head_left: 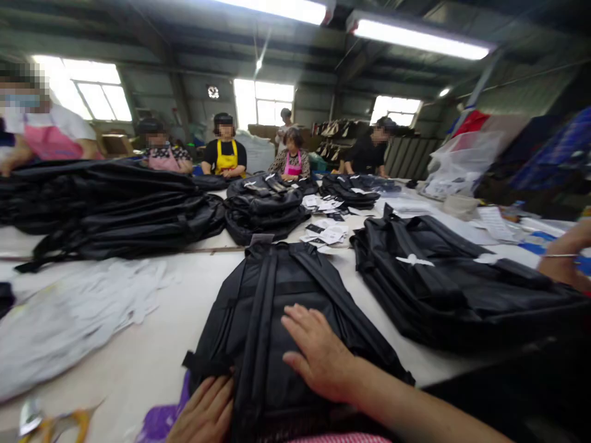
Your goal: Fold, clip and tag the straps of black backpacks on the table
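Observation:
A black backpack (295, 295) lies flat in front of me, its two shoulder straps facing up. My right hand (321, 354) rests on its back panel with the fingers stretched out and the palm down. At the lower left edge of the bag is my left hand (207, 409), fingers extended along its side near a black strap end (207, 364); part of this hand is cut off by the frame. Under and beside my left hand shows something purple (161, 421), only partly visible.
Stacked black backpacks (462, 277) stand close on the right, with more piles (265, 209) behind and at left. White cloth (78, 314) and orange-handled scissors (64, 424) lie left. Paper tags (325, 231) lie beyond the bag. Another person's arm (570, 252) reaches in at right; several co-workers sit across.

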`<action>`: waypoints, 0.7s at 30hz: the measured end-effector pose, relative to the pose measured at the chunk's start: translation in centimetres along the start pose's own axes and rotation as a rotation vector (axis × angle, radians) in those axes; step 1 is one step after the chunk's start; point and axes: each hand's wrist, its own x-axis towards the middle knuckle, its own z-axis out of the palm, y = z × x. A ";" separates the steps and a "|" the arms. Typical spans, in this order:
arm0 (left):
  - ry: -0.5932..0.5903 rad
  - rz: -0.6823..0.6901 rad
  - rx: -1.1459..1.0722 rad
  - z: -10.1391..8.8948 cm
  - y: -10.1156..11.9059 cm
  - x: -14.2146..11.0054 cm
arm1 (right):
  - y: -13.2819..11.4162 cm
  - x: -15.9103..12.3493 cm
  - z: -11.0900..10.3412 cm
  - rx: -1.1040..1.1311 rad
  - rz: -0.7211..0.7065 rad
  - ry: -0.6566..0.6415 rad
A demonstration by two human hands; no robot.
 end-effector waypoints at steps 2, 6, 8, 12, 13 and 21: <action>-0.064 -0.035 -0.025 -0.4 0.7 -0.4 | -0.2 0.9 -0.6 -0.046 0.021 0.092; -0.231 -0.035 -0.064 -1.8 1.1 0.6 | 0.8 0.0 3.3 -0.113 0.072 -0.065; -0.260 -0.027 -0.092 -2.3 1.1 1.0 | 1.6 -1.0 5.6 -0.118 0.092 -0.184; -0.273 -0.053 -0.156 -2.8 1.2 1.2 | 2.0 -1.7 6.2 -0.075 0.096 -0.265; -0.273 -0.063 -0.172 -2.8 1.2 1.2 | 1.7 -1.5 5.8 -0.041 0.096 -0.268; -0.267 -0.124 -0.256 -2.9 1.4 1.0 | -1.6 5.0 7.0 0.634 0.507 -0.094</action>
